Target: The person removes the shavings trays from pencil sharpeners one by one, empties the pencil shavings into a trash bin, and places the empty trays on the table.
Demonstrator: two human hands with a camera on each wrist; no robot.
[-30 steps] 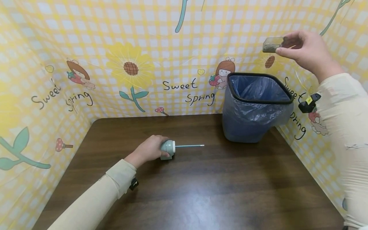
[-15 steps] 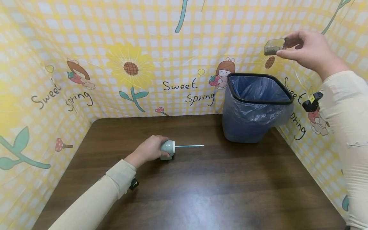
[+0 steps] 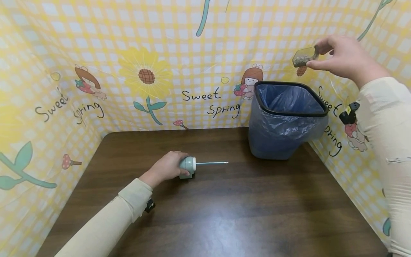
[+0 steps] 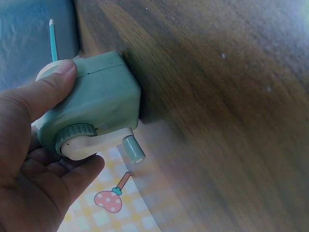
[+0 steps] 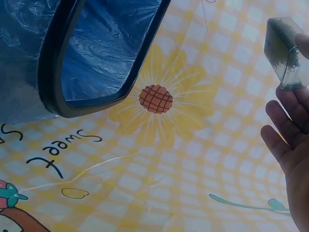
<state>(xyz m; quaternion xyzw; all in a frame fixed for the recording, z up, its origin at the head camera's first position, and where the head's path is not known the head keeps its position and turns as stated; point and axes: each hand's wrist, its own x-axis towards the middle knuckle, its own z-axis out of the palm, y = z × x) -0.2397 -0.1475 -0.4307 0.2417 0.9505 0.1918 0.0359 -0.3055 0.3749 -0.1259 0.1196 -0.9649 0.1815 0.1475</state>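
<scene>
My left hand grips a green crank pencil sharpener that rests on the table. A thin teal pencil sticks out of its white-rimmed front, pointing right. In the left wrist view the white crank arm with its green knob shows below the body, my thumb lying across the top. High at the right, my right hand pinches a small transparent shavings drawer between thumb and fingers. Dark shavings lie inside it. The drawer is tilted and hangs above the trash bin, apart from its rim.
The bin stands at the table's back right, lined with a bluish plastic bag. A yellow checked cloth with flowers and lettering covers the walls behind and at both sides. The brown wooden table spreads out in front.
The drawer in my right hand has tilted more and dropped slightly, its outer end lower. My left hand and the pencil sharpener have stayed put.
</scene>
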